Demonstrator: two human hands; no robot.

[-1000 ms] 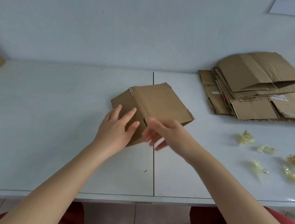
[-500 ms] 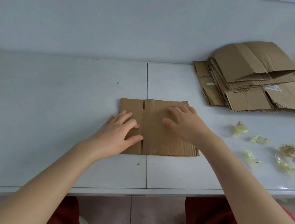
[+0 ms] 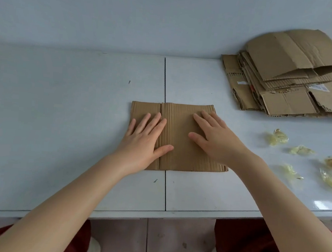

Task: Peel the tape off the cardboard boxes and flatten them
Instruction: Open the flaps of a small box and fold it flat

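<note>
A small brown cardboard box (image 3: 181, 127) lies flattened on the white table (image 3: 61, 116), across the seam between two table panels. My left hand (image 3: 146, 138) rests palm down on its left part, fingers spread. My right hand (image 3: 214, 138) presses flat on its right part, fingers apart. Neither hand grips anything. No tape shows on this box.
A stack of flattened cardboard boxes (image 3: 289, 80) sits at the back right against the wall. Several crumpled bits of clear yellowish tape (image 3: 276, 137) lie on the table to the right of the box. The table's front edge runs below my forearms.
One second ago the box stood half folded between my hands. It now lies flat, and both palms have settled on top of it, a little further forward than half a second ago.
</note>
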